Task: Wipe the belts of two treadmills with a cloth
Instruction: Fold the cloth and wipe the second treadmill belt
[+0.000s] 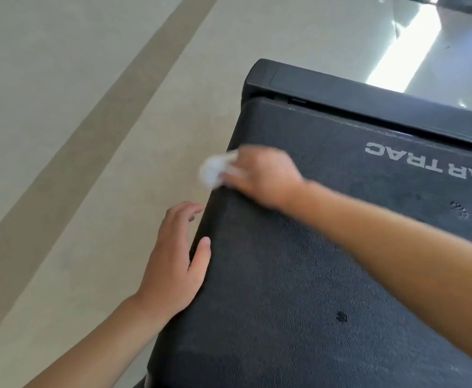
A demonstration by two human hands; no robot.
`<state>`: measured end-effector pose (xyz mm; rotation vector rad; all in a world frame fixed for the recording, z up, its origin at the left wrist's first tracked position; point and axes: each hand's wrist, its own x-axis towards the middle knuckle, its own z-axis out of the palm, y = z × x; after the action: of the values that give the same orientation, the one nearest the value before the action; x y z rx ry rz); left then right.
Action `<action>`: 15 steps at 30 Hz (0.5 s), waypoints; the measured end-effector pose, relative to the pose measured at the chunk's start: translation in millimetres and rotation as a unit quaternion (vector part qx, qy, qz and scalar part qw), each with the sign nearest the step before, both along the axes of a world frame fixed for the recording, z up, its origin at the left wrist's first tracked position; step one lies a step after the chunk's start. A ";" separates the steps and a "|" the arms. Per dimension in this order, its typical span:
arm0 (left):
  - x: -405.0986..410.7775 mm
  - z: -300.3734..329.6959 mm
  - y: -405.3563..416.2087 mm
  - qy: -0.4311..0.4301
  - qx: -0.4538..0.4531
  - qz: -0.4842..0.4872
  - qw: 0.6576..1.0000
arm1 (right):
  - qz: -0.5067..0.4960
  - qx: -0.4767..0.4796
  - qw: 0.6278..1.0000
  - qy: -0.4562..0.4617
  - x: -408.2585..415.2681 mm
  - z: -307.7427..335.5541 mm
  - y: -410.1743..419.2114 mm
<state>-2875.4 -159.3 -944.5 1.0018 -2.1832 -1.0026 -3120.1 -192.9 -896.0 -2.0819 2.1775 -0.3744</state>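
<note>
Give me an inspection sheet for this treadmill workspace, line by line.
Surface: black treadmill belt, textured, with a few dark spots and white lettering.
Job's things: white cloth, blurred, at the belt's left edge.
Clutter: nothing seen.
Grip: right hand holds the cloth; left hand, fingers relaxed, rests at the belt's left edge.
Cables: nothing seen.
Surroundings: pale floor with a darker stripe; glossy floor beyond the black end cover.

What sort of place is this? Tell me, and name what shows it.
Probably a gym or fitness room. The wide black textured treadmill belt bears white printed brand lettering, and glossy pale floor tiles lie beyond it. The right hand wipes the belt's edge with a crumpled white cloth.
</note>
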 end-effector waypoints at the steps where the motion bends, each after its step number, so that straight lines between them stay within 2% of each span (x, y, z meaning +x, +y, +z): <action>1: -0.6 0.1 0.8 -0.017 0.013 -0.007 1.000 | -0.086 0.012 0.996 0.015 -22.0 6.0 -26.3; 3: 1.6 -0.9 1.2 -0.047 0.015 -0.020 0.999 | -0.175 0.022 0.984 0.013 -49.8 12.5 -61.4; 4: 4.0 -1.9 0.2 -0.058 0.011 -0.024 0.998 | -0.160 0.021 0.986 0.031 -47.4 14.2 -68.5; 8: 16.0 -0.5 -8.2 -0.050 -0.020 -0.001 0.999 | 0.021 0.060 0.992 0.106 24.3 4.4 -32.9; 11: 24.7 5.5 -16.4 -0.001 -0.044 0.037 0.998 | 0.176 0.074 0.981 0.034 78.8 -0.1 38.7; 13: 28.6 8.7 -18.9 0.009 -0.051 0.042 0.998 | 0.213 0.069 0.975 0.004 88.3 2.3 62.0; 15: 29.4 8.7 -19.0 0.001 -0.042 0.031 0.999 | 0.177 0.088 0.979 0.046 71.6 6.3 34.8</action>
<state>-2846.0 -178.3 -935.8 1.0232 -2.1595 -0.8755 -3048.5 -158.1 -889.7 -2.3584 1.7530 -0.0500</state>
